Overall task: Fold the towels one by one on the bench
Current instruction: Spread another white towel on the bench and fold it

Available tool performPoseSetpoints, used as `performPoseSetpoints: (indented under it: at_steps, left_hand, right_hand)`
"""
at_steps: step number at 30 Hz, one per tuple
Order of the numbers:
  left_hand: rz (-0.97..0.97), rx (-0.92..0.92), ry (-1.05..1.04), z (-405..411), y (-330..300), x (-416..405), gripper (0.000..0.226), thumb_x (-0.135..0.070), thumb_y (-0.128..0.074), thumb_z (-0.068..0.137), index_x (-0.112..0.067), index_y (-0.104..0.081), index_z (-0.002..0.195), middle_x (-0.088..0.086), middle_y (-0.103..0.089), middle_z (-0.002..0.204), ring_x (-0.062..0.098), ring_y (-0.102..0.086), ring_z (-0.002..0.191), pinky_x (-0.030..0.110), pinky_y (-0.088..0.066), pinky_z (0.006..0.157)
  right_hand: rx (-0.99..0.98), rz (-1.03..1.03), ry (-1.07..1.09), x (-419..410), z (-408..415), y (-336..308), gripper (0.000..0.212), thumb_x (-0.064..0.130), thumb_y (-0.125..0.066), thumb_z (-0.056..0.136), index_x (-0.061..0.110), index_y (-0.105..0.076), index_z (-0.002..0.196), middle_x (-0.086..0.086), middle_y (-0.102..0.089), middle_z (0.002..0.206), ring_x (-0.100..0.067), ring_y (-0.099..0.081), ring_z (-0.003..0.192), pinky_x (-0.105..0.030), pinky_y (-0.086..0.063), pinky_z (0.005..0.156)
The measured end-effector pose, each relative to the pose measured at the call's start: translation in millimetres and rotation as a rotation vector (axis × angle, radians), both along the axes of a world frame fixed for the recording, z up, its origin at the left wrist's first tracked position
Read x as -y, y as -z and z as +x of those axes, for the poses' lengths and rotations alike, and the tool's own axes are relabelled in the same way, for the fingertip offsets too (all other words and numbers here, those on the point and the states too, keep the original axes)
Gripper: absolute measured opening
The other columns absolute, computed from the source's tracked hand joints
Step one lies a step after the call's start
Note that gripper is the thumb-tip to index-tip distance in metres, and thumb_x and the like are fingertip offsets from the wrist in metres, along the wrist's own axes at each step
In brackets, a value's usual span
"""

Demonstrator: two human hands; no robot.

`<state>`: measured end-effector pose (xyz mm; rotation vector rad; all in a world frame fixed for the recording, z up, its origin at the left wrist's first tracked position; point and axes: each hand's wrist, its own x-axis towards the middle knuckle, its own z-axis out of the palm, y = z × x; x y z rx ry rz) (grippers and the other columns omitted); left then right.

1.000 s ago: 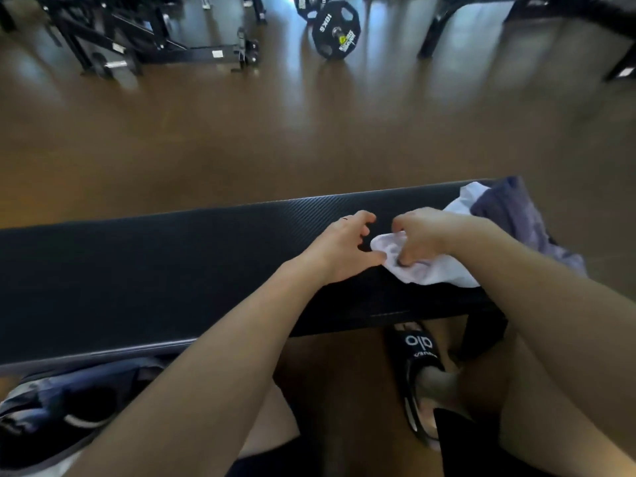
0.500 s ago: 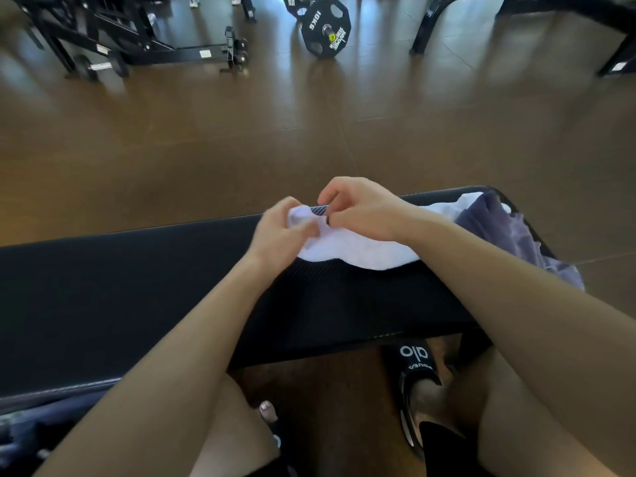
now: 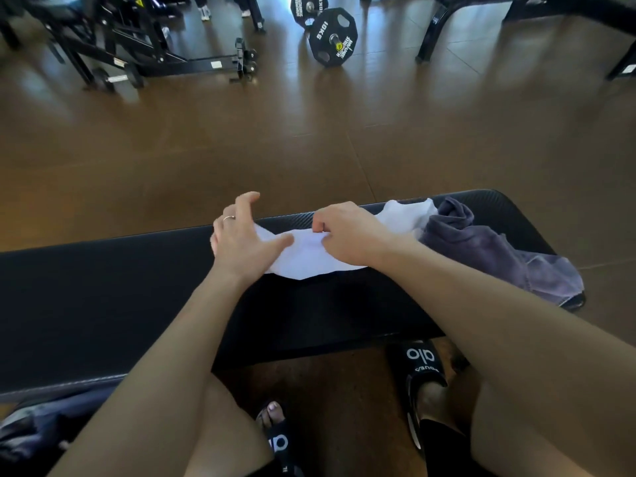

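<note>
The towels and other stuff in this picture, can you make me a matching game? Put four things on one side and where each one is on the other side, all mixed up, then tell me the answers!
Things
1. white towel
2. purple towel
3. weight plate
4. black slide sandal

Places
A. on the floor under the near edge of the bench, on a foot
B. crumpled at the right end of the bench
C. far off on the brown floor, standing on its edge
D. on the bench between the left hand and the right hand

Pairs: 1-D, 2-B, 3-C, 4-A
</note>
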<state>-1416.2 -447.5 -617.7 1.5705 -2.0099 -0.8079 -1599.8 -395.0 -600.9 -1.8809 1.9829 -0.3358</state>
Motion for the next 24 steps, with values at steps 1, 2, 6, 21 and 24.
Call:
performPoseSetpoints:
  at_steps: [1, 2, 6, 21, 24]
  left_hand:
    - [-0.054, 0.048, 0.043, -2, -2, -4, 0.082, -0.044, -0.076, 0.076, -0.038, -0.034, 0.146, -0.004, -0.036, 0.15, 0.022, -0.026, 0.142, 0.044, -0.021, 0.12]
    - [-0.097, 0.082, 0.095, -4, -3, -6, 0.082, -0.046, -0.077, 0.075, -0.039, -0.036, 0.146, -0.007, -0.036, 0.151, 0.02, -0.023, 0.144, 0.041, -0.016, 0.121]
    - [0.001, 0.14, 0.305, -1, -4, -10, 0.055, -0.053, -0.073, 0.07, -0.031, -0.056, 0.118, -0.006, -0.065, 0.113, 0.022, -0.057, 0.113, 0.044, -0.046, 0.097]
    - [0.086, -0.119, -0.034, 56, -8, -4, 0.038, -0.046, -0.072, 0.088, -0.013, -0.056, 0.097, 0.002, -0.063, 0.091, 0.018, -0.056, 0.083, 0.033, -0.046, 0.071]
    - [0.082, -0.193, 0.005, 51, -11, -8, 0.033, -0.039, -0.077, 0.086, -0.016, -0.058, 0.1, -0.001, -0.064, 0.097, 0.013, -0.058, 0.087, 0.031, -0.049, 0.075]
  right_hand:
    - [0.064, -0.043, -0.007, 0, 4, -1, 0.022, 0.002, -0.048, 0.084, 0.018, -0.061, 0.089, 0.002, -0.06, 0.093, -0.023, -0.057, 0.087, -0.033, -0.046, 0.068]
    - [0.14, -0.085, -0.01, 0, 8, -3, 0.021, 0.003, -0.05, 0.086, 0.018, -0.063, 0.089, 0.005, -0.059, 0.087, -0.017, -0.055, 0.083, -0.028, -0.044, 0.064]
    - [0.417, -0.146, -0.027, -2, 22, -10, 0.02, 0.004, -0.056, 0.085, 0.021, -0.066, 0.086, 0.012, -0.058, 0.073, -0.004, -0.05, 0.067, -0.011, -0.038, 0.058]
    - [0.154, 0.04, -0.093, 3, 11, -9, 0.036, 0.017, -0.064, 0.089, 0.024, -0.058, 0.124, 0.008, -0.061, 0.102, -0.015, -0.056, 0.09, -0.019, -0.036, 0.058]
    - [0.245, 0.014, -0.179, 1, 27, -13, 0.046, 0.021, -0.068, 0.083, 0.045, -0.051, 0.117, 0.016, -0.055, 0.099, -0.005, -0.052, 0.089, -0.02, -0.034, 0.065]
